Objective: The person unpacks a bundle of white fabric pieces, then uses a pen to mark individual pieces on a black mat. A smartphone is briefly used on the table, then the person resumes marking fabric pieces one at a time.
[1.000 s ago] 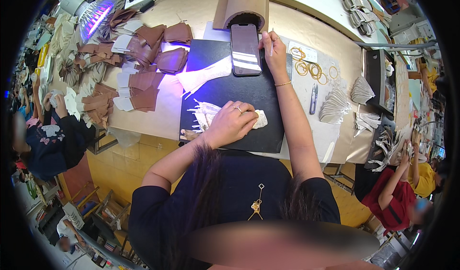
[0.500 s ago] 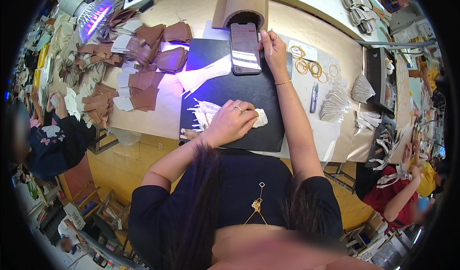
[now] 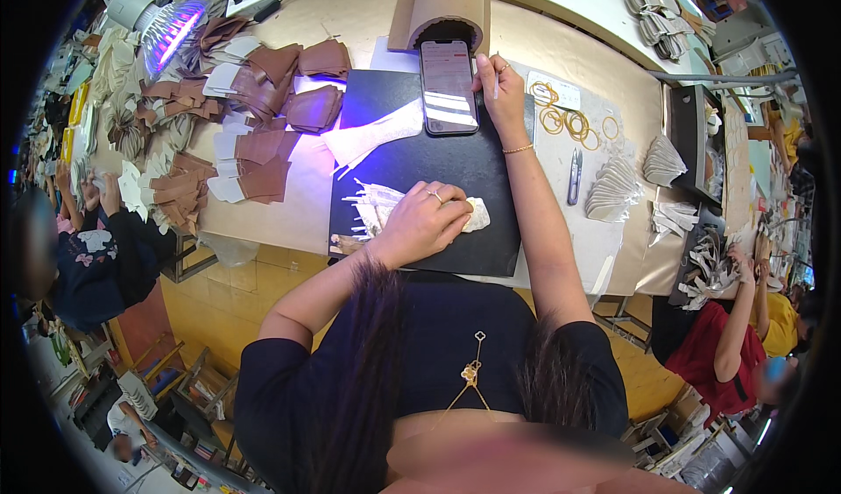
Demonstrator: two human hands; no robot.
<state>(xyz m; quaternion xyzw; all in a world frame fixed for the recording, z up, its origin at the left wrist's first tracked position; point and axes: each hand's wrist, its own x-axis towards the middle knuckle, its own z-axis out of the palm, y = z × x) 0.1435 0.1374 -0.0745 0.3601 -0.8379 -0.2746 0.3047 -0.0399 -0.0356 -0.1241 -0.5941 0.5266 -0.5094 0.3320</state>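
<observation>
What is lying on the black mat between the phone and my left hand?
In the head view, a white cut piece under violet light lies left of the line; the black mat between the phone and the left hand is otherwise bare.

I see my left hand (image 3: 425,222) pressing flat on a pale fabric piece (image 3: 385,207) that lies on a black mat (image 3: 412,157). My right hand (image 3: 499,91) rests at the edge of a smartphone (image 3: 448,87) lying screen-up at the mat's far end. Brown leather pieces (image 3: 263,100) are piled to the left, under a purple-lit lamp (image 3: 162,25). Rubber bands (image 3: 565,122) and snips (image 3: 574,176) lie to the right.
</observation>
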